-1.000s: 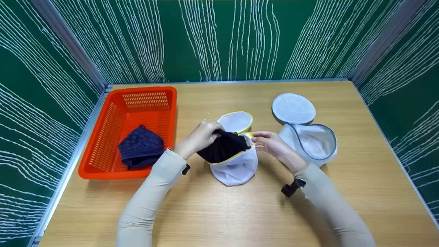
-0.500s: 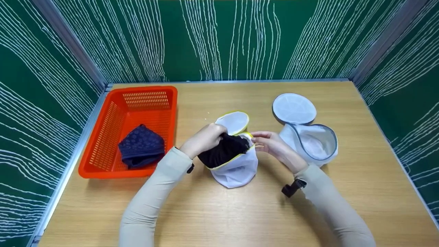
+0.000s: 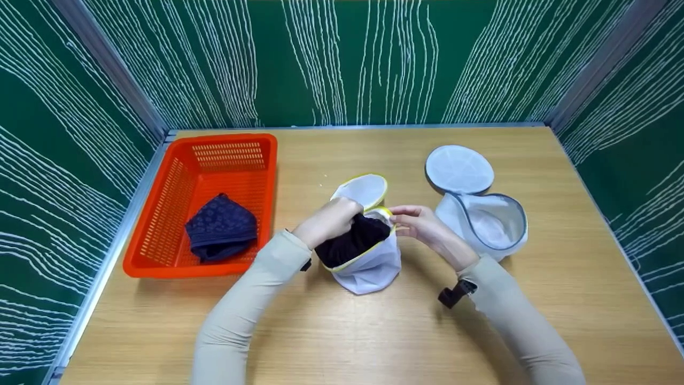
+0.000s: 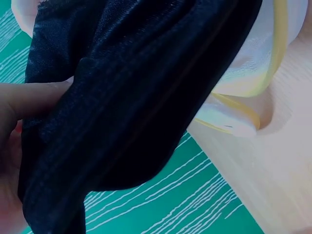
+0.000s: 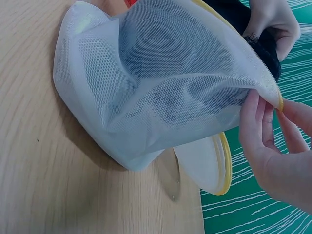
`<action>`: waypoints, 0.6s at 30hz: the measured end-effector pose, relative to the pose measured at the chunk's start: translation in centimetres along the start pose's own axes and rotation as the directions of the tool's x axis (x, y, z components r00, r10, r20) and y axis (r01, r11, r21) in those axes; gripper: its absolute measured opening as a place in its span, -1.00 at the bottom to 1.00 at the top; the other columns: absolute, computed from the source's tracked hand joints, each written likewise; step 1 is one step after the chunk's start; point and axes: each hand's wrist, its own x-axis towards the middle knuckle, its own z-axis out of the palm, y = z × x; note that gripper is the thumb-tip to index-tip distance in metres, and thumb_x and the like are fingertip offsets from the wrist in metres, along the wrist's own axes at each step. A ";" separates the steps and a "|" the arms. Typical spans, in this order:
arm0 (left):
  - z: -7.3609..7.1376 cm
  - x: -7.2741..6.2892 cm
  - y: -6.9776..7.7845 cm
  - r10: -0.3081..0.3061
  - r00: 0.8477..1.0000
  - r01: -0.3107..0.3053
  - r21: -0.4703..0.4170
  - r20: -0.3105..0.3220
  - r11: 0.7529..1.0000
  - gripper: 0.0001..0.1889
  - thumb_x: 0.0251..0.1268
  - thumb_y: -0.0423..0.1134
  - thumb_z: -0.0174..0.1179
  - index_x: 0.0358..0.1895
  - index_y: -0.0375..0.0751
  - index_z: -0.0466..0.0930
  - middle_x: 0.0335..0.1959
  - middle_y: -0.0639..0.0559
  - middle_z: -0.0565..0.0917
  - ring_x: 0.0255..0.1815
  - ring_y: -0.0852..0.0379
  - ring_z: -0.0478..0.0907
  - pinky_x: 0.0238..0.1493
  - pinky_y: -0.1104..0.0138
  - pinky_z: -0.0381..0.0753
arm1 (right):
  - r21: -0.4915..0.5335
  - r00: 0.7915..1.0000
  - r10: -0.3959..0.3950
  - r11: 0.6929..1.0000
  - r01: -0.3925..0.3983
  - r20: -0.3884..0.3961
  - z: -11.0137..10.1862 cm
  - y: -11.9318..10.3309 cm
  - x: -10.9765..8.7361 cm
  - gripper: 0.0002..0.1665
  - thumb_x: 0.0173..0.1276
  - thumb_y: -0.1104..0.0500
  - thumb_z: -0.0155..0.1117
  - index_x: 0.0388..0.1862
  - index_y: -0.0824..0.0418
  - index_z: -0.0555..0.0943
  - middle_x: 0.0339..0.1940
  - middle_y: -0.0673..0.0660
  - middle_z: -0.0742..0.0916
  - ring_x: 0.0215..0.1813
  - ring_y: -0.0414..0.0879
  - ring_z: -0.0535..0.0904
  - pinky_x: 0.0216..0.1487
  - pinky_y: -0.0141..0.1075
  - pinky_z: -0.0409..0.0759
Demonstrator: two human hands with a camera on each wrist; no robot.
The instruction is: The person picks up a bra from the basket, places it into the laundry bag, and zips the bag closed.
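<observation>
A white mesh laundry bag (image 3: pixel 374 270) with yellow trim stands at the middle of the table, its round lid (image 3: pixel 363 190) folded back behind. Dark black cloth (image 3: pixel 350 243) fills the bag's mouth; its garment kind cannot be told. My left hand (image 3: pixel 331 219) grips this cloth at the opening, and the left wrist view shows the thumb pressed on the black fabric (image 4: pixel 122 102). My right hand (image 3: pixel 419 224) pinches the bag's yellow rim on the right side. In the right wrist view, the dark cloth shows through the mesh (image 5: pixel 170 97).
An orange basket (image 3: pixel 147 230) at the left holds a folded navy patterned garment (image 3: pixel 222 230). Right of my right hand stands a second mesh bag (image 3: pixel 489 224) with grey trim, open, its round lid (image 3: pixel 459 169) lying behind it. Green walls border the table (image 3: pixel 374 337).
My left hand has moved right and slightly down with the black cloth, which sits lower in the bag. The right hand has stayed at the rim.
</observation>
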 end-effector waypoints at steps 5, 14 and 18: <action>0.0 0.1 -0.5 -0.027 0.999 0.028 -0.054 0.025 0.998 -0.89 -0.05 -0.52 0.10 -0.41 -0.34 0.57 -0.44 -0.09 0.61 -0.38 -0.01 0.52 -0.29 0.20 0.49 | 0.014 1.000 -0.002 1.000 0.002 -0.011 -0.2 0.1 0.0 -0.67 0.24 0.44 0.00 -0.38 0.10 0.65 -0.40 0.01 0.67 -0.37 -0.20 0.56 -0.28 -0.36 0.56; -0.8 -1.2 -2.3 -0.179 0.984 0.172 -0.330 0.009 0.928 -0.61 -0.07 -0.19 0.28 -0.10 -0.24 0.53 -0.24 -0.07 0.63 -0.20 0.04 0.52 -0.09 0.25 0.44 | 0.031 1.000 -0.018 0.999 0.017 0.008 -0.3 0.2 0.0 -0.63 0.27 0.44 -0.05 -0.36 0.09 0.65 -0.36 0.01 0.68 -0.35 -0.19 0.57 -0.27 -0.35 0.56; -1.0 -2.7 -2.5 -0.296 0.955 0.245 -0.500 -0.023 0.831 -0.52 -0.05 -0.20 0.28 0.00 -0.30 0.46 -0.21 -0.15 0.61 -0.22 0.00 0.54 -0.12 0.26 0.48 | 0.031 1.000 -0.017 0.999 0.017 0.014 -0.3 0.1 -0.1 -0.63 0.27 0.44 -0.05 -0.36 0.09 0.65 -0.36 0.01 0.67 -0.34 -0.19 0.57 -0.27 -0.35 0.56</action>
